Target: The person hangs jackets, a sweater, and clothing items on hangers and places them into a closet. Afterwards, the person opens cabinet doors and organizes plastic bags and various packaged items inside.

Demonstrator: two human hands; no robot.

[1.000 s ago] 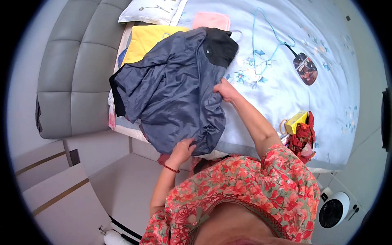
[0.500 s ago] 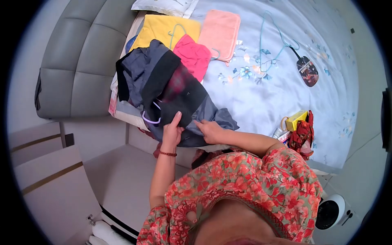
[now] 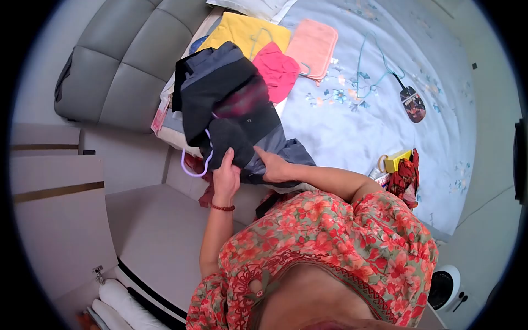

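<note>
A dark grey and black jacket (image 3: 264, 126) lies bunched at the bed's near edge, a plaid patch showing in its middle. My left hand (image 3: 225, 173) is closed on the jacket's black cloth, thumb on top. Close on its right, my right hand (image 3: 272, 165) grips the grey part, fingers partly hidden in the cloth. A lilac hanger (image 3: 192, 174) sticks out of the jacket beside my left hand. Beyond the jacket lie a pink-red cloth (image 3: 276, 71), a yellow cloth (image 3: 242, 34) and a folded salmon towel (image 3: 313, 47).
On the bed (image 3: 341, 135) are a blue hanger (image 3: 360, 69), a dark paddle-shaped fan (image 3: 412, 104), a yellow box (image 3: 397, 160) and a red patterned cloth (image 3: 405, 179). A grey padded headboard (image 3: 124, 60) stands at left, above an open cabinet door (image 3: 60, 220).
The jacket, spread with its grey lining up a second ago, is now folded over, uncovering the pink-red cloth and towel. My right hand has come down beside my left. The view has turned slightly.
</note>
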